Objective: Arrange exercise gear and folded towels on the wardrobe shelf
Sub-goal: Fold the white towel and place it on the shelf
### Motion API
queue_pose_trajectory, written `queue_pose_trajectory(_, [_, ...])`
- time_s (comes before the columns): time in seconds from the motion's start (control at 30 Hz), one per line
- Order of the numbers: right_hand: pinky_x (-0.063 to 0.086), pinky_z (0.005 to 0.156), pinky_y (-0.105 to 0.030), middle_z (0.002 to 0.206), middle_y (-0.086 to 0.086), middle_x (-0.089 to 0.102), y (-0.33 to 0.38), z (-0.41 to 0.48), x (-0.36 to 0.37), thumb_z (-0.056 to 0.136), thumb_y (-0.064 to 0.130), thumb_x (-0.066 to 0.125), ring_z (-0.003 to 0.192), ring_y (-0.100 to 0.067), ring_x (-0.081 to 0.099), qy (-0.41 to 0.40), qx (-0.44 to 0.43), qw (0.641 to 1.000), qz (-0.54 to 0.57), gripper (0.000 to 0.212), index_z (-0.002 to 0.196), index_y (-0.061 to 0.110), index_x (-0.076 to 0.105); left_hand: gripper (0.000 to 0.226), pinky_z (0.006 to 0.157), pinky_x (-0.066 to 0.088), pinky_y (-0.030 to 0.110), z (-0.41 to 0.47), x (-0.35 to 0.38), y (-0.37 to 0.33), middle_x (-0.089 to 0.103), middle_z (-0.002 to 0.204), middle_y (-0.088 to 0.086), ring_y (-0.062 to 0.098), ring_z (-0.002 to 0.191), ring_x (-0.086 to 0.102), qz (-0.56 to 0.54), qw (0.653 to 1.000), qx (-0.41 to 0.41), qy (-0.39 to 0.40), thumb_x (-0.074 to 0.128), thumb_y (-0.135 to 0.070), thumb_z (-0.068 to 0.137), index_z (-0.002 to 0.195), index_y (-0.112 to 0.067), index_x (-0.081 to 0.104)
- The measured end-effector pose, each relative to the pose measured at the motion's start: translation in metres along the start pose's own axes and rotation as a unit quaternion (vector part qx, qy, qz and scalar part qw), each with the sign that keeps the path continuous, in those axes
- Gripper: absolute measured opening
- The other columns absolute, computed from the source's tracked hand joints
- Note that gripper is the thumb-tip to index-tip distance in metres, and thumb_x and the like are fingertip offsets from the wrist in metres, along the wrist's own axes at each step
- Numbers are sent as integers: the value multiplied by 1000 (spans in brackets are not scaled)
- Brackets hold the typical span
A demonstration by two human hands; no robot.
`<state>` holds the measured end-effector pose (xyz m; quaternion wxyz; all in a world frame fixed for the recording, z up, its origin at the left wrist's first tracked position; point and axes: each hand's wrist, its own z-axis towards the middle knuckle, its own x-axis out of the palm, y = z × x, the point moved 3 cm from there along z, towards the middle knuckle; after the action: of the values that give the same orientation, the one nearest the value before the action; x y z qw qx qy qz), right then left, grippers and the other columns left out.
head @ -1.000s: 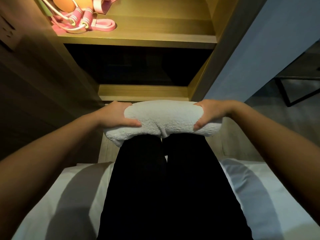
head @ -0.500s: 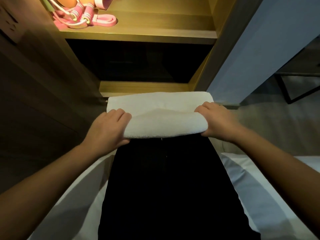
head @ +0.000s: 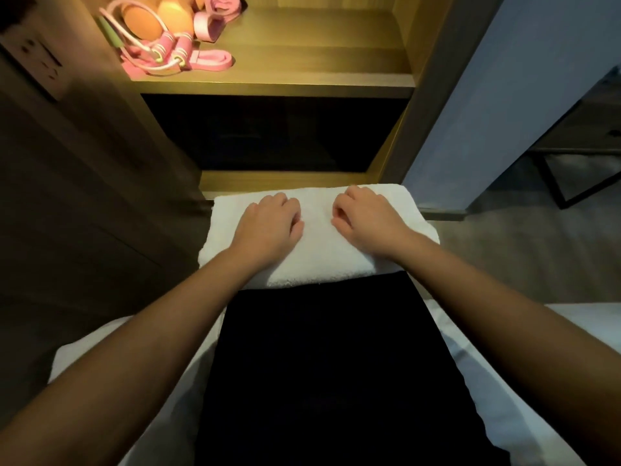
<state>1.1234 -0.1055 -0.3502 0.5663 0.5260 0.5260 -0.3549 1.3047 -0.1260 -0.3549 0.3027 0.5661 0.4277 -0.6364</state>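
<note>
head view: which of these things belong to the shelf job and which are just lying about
Job: folded white towel, with left hand and right hand resting on it; skipping rope, pink bands and orange ball on the lit shelf.
Lying about: wall socket, black metal frame, white bedding.

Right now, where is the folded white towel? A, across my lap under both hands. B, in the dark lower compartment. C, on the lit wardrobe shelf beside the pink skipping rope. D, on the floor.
A: the folded white towel lies across the black-clad legs, with the left hand and right hand resting on top of it.
</note>
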Motion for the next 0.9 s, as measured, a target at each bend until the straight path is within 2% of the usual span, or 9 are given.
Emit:
queue_pose_trajectory(0.1, [21, 106, -49, 159, 1, 22, 2, -15, 31, 98, 49, 28, 146, -26, 18, 38, 4, 999, -10, 53, 147, 27, 30, 49, 107, 25, 45, -22, 25, -1, 33, 147, 6, 25, 134, 29, 21, 1000, -9, 10, 26, -48, 95, 139, -29, 37])
queue_pose_trajectory(0.2, [-10, 111, -64, 162, 11, -16, -3, -19, 50, 95, 61, 7, 149, -25, -16, 81, 28, 995, -56, 63, 152, 39, -10, 67, 115, -6, 57, -30, 39, 0, -11, 163, 1, 29, 149, -11, 64, 995, -42, 63, 2, -62, 90, 152, -38, -1])
queue_pose_trajectory(0.3, [-12, 110, -65, 160, 11, -22, -12, -16, 53, 92, 69, 4, 148, -27, -20, 102, 70, 992, -28, 64, 149, 46, -12, 73, 113, -6, 61, -33, 42, 5, -14, 162, 2, 31, 148, -13, 42, 992, -88, 82, -4, -70, 84, 151, -42, -7])
queue_pose_trajectory(0.43, [-8, 110, -67, 161, 6, -20, -28, -17, 52, 87, 77, 6, 148, -32, -18, 130, 188, 973, 38, 72, 150, 45, -11, 73, 113, -3, 64, -39, 38, 16, -15, 162, 5, 31, 148, -13, -21, 974, -187, 125, 8, -73, 88, 152, -41, -7])
queue_pose_trajectory(0.6, [-2, 113, -67, 161, -4, -21, -41, -23, 47, 88, 77, 8, 147, -36, -18, 146, 297, 940, 87, 80, 152, 35, -13, 80, 114, 0, 66, -45, 24, 28, -15, 161, 12, 35, 148, -12, -78, 930, -310, 183, 13, -71, 92, 155, -25, -4])
queue_pose_trajectory(0.67, [-4, 113, -67, 161, -5, -22, -41, -21, 42, 90, 74, 9, 147, -37, -18, 159, 303, 936, 82, 79, 152, 32, -13, 78, 114, -5, 64, -39, 14, 31, -16, 161, 15, 36, 147, -14, -44, 919, -338, 197, 15, -65, 95, 155, -18, -2])
queue_pose_trajectory(0.73, [-9, 111, -67, 160, -4, -23, -34, -18, 37, 93, 69, 8, 146, -37, -19, 161, 263, 950, 42, 72, 152, 33, -14, 71, 113, -9, 62, -20, 4, 18, -15, 161, 14, 34, 147, -16, 19, 946, -281, 159, 18, -53, 98, 155, -16, 0])
queue_pose_trajectory(0.8, [-11, 111, -66, 161, 0, -23, -23, -16, 35, 99, 57, 9, 147, -34, -21, 138, 173, 975, 15, 61, 152, 37, -12, 63, 115, -7, 59, 0, 2, -13, -11, 163, 9, 28, 149, -12, 15, 982, -150, 110, 21, -40, 99, 155, -17, 1])
queue_pose_trajectory(0.9, [-9, 113, -64, 161, 6, -20, -23, -21, 34, 101, 50, 10, 148, -30, -19, 140, 127, 981, 41, 53, 151, 44, -8, 58, 118, -5, 56, 2, 17, -46, -7, 164, 1, 23, 150, -9, -2, 987, -54, 149, 16, -40, 102, 155, -24, 2])
